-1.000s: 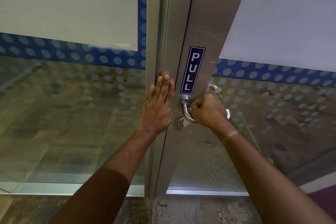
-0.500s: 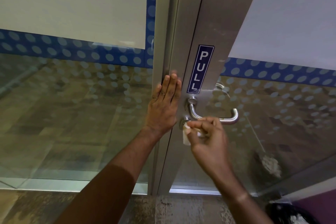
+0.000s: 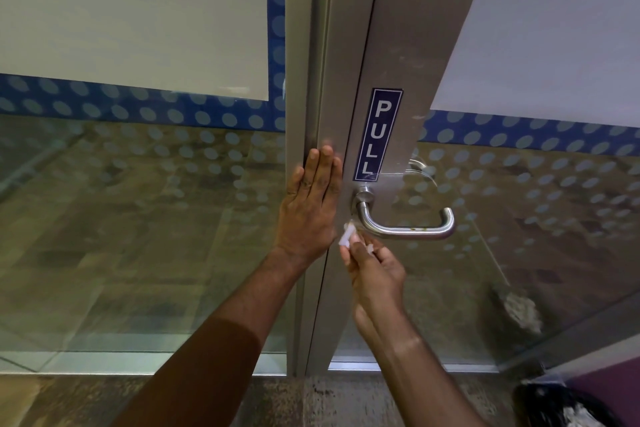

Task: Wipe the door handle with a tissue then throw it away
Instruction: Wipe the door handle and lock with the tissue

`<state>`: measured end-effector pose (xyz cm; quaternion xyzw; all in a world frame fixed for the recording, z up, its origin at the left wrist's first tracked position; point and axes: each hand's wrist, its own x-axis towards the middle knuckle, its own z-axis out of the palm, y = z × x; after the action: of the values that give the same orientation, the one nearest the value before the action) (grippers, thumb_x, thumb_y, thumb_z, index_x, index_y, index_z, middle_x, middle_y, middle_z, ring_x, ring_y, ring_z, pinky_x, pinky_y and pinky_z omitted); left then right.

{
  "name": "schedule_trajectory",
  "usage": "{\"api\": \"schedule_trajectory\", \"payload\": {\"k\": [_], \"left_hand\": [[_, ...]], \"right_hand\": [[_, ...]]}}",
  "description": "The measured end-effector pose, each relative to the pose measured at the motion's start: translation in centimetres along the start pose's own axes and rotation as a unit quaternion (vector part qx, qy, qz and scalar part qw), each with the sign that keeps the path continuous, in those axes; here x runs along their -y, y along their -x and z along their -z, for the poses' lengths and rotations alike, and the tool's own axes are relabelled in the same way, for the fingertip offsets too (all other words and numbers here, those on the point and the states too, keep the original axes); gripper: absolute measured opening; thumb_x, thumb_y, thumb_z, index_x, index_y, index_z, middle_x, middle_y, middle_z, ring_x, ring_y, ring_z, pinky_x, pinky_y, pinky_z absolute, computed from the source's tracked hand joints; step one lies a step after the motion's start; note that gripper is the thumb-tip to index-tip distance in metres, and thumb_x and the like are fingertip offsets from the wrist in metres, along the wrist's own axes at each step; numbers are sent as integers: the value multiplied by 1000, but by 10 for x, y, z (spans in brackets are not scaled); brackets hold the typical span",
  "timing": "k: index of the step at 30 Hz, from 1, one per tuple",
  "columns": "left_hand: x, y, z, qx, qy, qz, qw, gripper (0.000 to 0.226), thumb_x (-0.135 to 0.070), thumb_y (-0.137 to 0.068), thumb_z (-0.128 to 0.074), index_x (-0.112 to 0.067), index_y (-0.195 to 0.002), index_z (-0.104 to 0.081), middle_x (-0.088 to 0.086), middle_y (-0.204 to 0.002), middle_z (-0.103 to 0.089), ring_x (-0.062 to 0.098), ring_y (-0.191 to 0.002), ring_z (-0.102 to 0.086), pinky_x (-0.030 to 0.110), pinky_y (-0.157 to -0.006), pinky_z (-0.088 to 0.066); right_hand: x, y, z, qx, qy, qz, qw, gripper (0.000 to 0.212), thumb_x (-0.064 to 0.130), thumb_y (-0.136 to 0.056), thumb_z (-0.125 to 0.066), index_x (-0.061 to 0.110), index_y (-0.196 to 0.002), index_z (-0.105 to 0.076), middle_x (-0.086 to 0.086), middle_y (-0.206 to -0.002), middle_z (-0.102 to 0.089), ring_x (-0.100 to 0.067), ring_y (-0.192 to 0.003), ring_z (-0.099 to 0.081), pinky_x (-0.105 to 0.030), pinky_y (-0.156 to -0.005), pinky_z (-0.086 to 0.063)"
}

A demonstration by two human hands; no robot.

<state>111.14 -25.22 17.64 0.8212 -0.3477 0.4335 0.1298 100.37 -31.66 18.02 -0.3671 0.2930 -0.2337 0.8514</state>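
Note:
A silver lever door handle [image 3: 408,231] juts from the metal door stile below a blue PULL sign [image 3: 377,135]. Just under the handle's base my right hand [image 3: 375,270] pinches a small white tissue [image 3: 347,236] between its fingertips, the tissue touching the stile near the lock. Small brownish specks show on the handle's bar. My left hand [image 3: 310,208] lies flat with fingers together against the door edge, left of the handle.
The glass door [image 3: 519,218] and a fixed glass panel [image 3: 138,201] carry a blue dotted band. A black-lined bin [image 3: 568,406] with white waste sits on the floor at the bottom right. Mottled carpet lies underfoot.
My right hand has let go of the handle and dropped below it with the tissue, now at the handle's base. The left hand stays pressed on the door edge.

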Motion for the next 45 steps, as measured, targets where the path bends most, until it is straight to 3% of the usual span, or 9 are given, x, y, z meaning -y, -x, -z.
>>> {"api": "schedule_trajectory", "payload": {"k": [6,11,15,20,27,32,37,41,45], "left_hand": [[1,0,-1,-8,-13,1,1000,103,-39,-85,-55,-5,-150,17,10,-157,31,23,-147,22,38,-121,12],[2,0,-3,-18,-12,5,1000,100,-37,-88,-55,-6,-150,17,9,-157,31,22,-147,22,37,-120,11],[2,2,-3,-13,1,2,1000,94,-37,-91,-49,-7,-149,19,8,-156,32,22,-147,23,37,-120,11],[0,0,-2,-19,24,4,1000,77,-19,-91,-30,-10,-150,18,6,-157,31,20,-147,21,36,-121,11],[0,-1,-3,-28,16,5,999,91,-7,-83,-45,-9,-150,16,6,-158,29,21,-148,19,37,-121,11],[1,1,-4,-25,-4,9,1000,99,-4,-79,-53,-8,-151,15,8,-158,28,23,-148,19,37,-121,12],[-1,0,-2,-19,-11,16,1000,104,-3,-76,-58,-7,-151,15,8,-158,28,23,-148,19,37,-120,12],[-1,0,-1,-18,-9,13,1000,106,-3,-77,-60,-7,-150,17,8,-158,30,23,-148,20,37,-120,13],[-1,0,-1,-13,-8,16,1000,111,-2,-74,-64,-8,-150,17,8,-157,30,22,-147,21,37,-120,13]], "right_hand": [[-2,-12,-25,-2,-119,-10,993,13,-12,-85,-63,-2,-91,-68,-6,-79,-75,-11,-74,-73,-18,-67,-57],[-4,-16,-26,-11,-137,-4,990,12,-10,-83,-67,-1,-91,-70,-8,-83,-76,-15,-82,-74,-22,-70,-58],[-4,-19,-24,-26,-147,10,989,18,-14,-81,-65,3,-84,-69,-4,-73,-76,-12,-74,-72,-22,-65,-58],[-2,-24,-14,-44,-146,23,988,24,-18,-82,-60,5,-82,-67,-5,-70,-70,-13,-66,-69,-24,-63,-59],[-1,-26,-15,-41,-152,16,987,22,-12,-83,-62,8,-86,-69,-5,-78,-67,-11,-64,-59,-18,-55,-48],[12,-33,-10,-31,-172,23,984,11,0,-87,-66,10,-89,-68,1,-67,-73,-5,-51,-63,-18,-45,-49],[12,-33,1,-34,-139,-17,990,12,1,-87,-65,12,-90,-69,2,-73,-74,-5,-60,-65,-16,-50,-50],[5,-21,26,-22,-19,-82,996,12,7,-91,-53,15,-93,-61,-1,-84,-71,-11,-80,-65,-24,-64,-49],[2,6,48,9,72,-71,995,15,3,-91,-51,13,-86,-62,-8,-93,-75,-7,-73,-67,-23,-60,-37]]}}
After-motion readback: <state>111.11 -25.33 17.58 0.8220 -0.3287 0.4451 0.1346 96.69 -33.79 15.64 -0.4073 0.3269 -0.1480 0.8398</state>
